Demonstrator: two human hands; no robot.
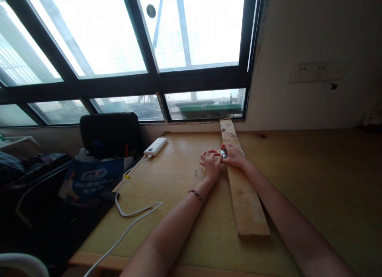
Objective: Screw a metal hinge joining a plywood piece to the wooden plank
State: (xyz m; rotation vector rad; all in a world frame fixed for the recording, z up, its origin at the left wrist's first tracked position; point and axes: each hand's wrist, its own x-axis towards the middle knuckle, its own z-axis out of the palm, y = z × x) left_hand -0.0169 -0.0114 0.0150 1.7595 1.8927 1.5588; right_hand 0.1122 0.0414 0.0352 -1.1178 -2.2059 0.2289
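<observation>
A small metal hinge with dark holes shows between my hands, at the left edge of a long wooden board. My right hand rests over the board, its fingers closed on the hinge. From the left, my left hand reaches to the same hinge with bent fingers, its thumb side against it; the fingertips are partly hidden. A bracelet circles my left wrist. On the tabletop left of this hand is a small dark screw.
The board runs lengthwise over the wooden table toward the window. At the table's left edge lies a white power bank with a white cable. A black chair and a blue bag stand beyond that edge.
</observation>
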